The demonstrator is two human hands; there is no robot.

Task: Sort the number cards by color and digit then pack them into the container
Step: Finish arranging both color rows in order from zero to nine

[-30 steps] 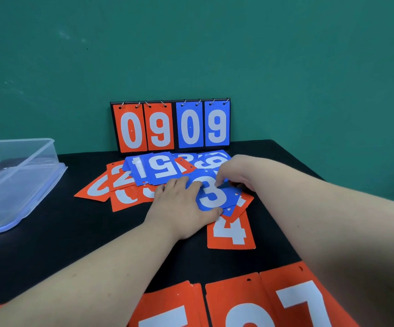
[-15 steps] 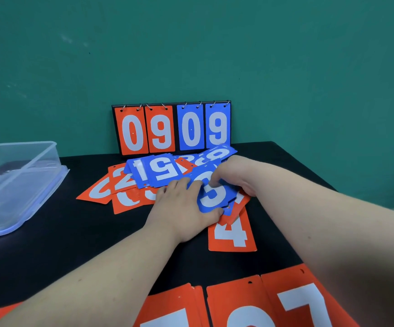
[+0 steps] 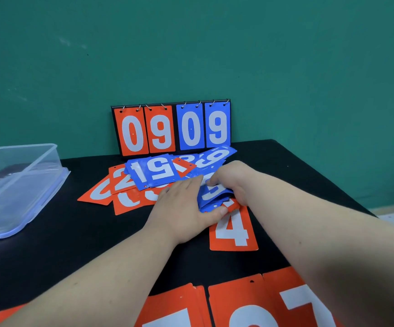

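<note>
At the left edge of the counter (image 3: 73, 244), the clear container (image 3: 19, 185) is sitting with no cards showing inside it, well apart from both hands. Moving right, loose orange cards (image 3: 120, 194) are lying fanned toward the back. A spread of blue cards (image 3: 153, 172) is overlapping them just in front of the scoreboard (image 3: 171, 127), which is standing at the back edge.

Near the middle of the counter, the left hand (image 3: 186, 208) is lying over the left side of the blue stack (image 3: 215, 193). Its fingers are stretching along the top and its thumb is tucking against the near edge, so it is grasping the stack. A second ago the top card's 3 was lying flat and fully readable between the hands. Now the stack is bowing upward and the digit is half covered. The right hand (image 3: 233, 182) is curling its fingertips over the stack's far right side and pinching it there. I am reading this as the blue cards being gathered and lifted free of the pile. The colour sort is moving along, and packing is not yet begun.

Toward the near edge from the stack, the orange 4 card (image 3: 232, 228) is lying flat, its top end tucked under the stack. Along the near edge, more near orange cards (image 3: 243, 300) are lying side by side, partly under the right forearm.
</note>
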